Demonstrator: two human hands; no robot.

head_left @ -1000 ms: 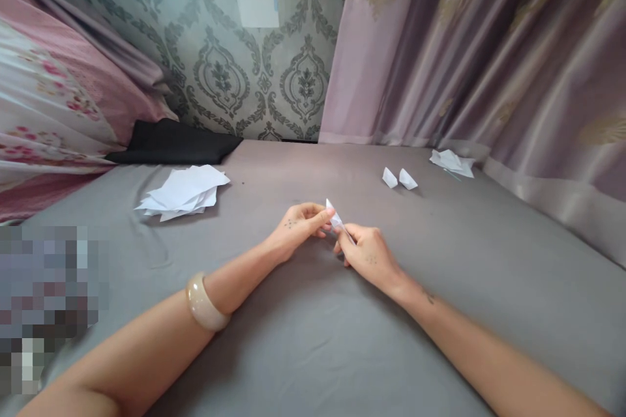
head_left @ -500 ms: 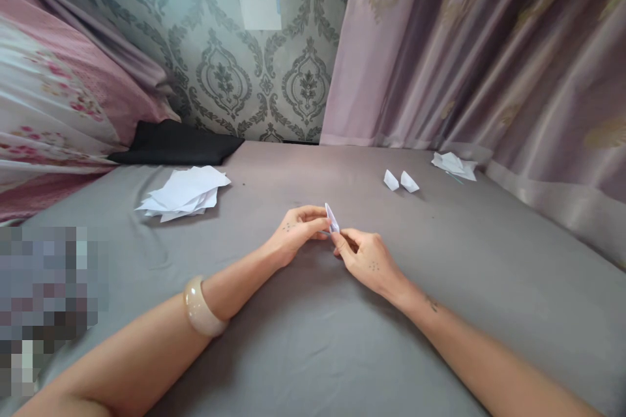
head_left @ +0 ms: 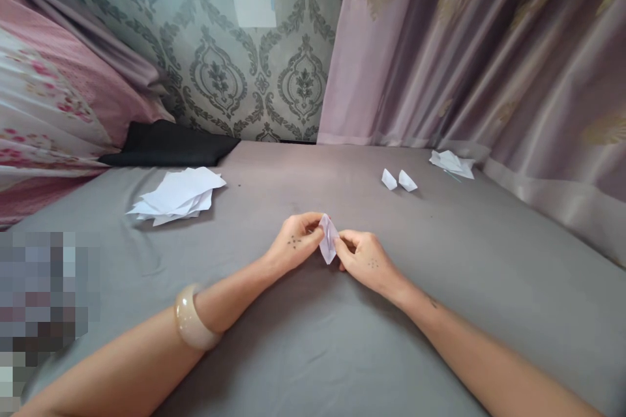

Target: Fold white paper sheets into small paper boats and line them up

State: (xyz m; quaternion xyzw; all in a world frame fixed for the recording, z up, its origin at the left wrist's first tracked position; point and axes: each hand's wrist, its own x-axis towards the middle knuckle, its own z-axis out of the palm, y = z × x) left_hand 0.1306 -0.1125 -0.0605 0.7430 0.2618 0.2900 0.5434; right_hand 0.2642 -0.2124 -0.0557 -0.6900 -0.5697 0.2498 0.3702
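Observation:
A small folded piece of white paper is pinched between both my hands over the grey bed sheet. My left hand grips its left edge with closed fingers. Its right side is held by my right hand, fingers pressed together. The paper stands nearly upright, its lower tip pointing down between my thumbs. A cream bangle sits on my left wrist.
A loose pile of white paper sheets lies at the left. Two small folded paper shapes sit at the right back, with crumpled white paper beyond them by the curtain. A black cushion rests against the wall.
Both hands have drawn slightly closer to me and lower. The paper has turned from a thin edge-on sliver to a broader face, now hanging down between the fingers.

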